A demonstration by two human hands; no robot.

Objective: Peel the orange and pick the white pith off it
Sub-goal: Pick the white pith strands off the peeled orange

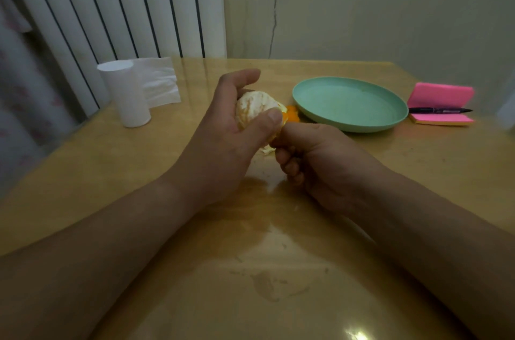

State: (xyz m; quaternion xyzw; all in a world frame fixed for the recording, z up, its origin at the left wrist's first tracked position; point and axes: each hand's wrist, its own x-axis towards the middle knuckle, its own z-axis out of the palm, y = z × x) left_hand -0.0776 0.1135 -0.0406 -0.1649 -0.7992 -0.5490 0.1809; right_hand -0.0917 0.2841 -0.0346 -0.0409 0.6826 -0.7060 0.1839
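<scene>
Orange (252, 109) inside left hand's (223, 128) curled grip, peel strip (278, 139) inside right hand's (320, 161) tight grip.

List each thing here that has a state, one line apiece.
orange: mostly peeled, pith still on, gripped by left hand
left hand: holds the orange
right hand: fingers curled, pinching the peel
peel: partly pulled off the orange
green plate: lying flat, nothing in it
tissue roll: upright, one sheet unrolled
pink sticky-note pad: flipped open
pen: lying across the pad
</scene>
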